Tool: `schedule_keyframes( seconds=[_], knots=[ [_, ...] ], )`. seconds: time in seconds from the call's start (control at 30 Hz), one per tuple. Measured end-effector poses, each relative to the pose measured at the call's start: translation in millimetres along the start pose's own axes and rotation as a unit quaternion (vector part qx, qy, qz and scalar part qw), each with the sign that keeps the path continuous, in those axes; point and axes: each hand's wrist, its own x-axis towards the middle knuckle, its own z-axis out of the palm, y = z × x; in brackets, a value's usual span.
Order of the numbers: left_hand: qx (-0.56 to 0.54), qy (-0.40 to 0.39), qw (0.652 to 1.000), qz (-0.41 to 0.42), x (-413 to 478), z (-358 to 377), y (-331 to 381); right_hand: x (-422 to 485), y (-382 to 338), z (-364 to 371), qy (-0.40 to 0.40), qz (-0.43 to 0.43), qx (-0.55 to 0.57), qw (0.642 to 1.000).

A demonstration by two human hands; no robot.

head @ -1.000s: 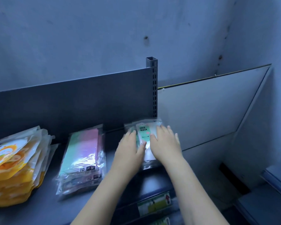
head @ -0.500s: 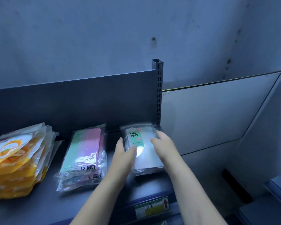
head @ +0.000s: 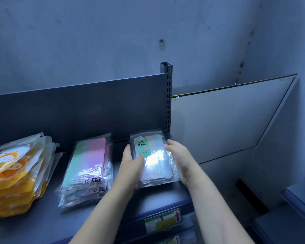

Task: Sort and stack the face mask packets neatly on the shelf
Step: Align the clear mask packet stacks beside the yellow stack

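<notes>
From my head camera, I look down on a dark grey shelf (head: 158, 196) with a back panel (head: 77, 110) of the same grey and a slotted upright post (head: 168, 95) at its right end.

My left hand (head: 131, 164) lies along the left edge of the FACE MASK packet stack (head: 154, 155). Its fingers (head: 127, 151) are straight and held together, and the thumb rests on the clear front near the green label. My right hand (head: 180, 159) is against the stack's right edge, with its fingers (head: 172, 146) close together and lightly bent along the plastic. Glare on the wrapper hides the edge there, so I cannot tell whether any fingertip tucks under it. The stack lies flat between my two palms at the right end of the shelf, with its far end close to the foot of the post.

Just left of my left hand is a second stack of clear packets (head: 88, 162) holding pink and green masks, printed with "10" at the near end. It lies flat and apart from the stack I am touching. Farther left, a thicker pile of orange and yellow packets (head: 16, 176) fans out unevenly.

A yellow-green price label (head: 163, 221) sits on the shelf's front lip below my arms. Right of the post, a pale board (head: 218, 120) leans against the blue-grey wall (head: 113, 36).
</notes>
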Motion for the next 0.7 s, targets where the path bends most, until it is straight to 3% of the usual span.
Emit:
schedule_keyframes(
  seconds=[0.5, 0.7],
  knots=[
    [0.033, 0.032, 0.999, -0.002, -3.7, -0.4, 1.0, 9.0, 8.2, 9.4, 0.009, -0.061, -0.077, 0.995],
    [0.018, 0.007, 1.000, -0.013, -3.1, 0.1, 6.3, 6.1, 4.8, 9.6, -0.010, -0.067, -0.095, 0.993]
  ],
)
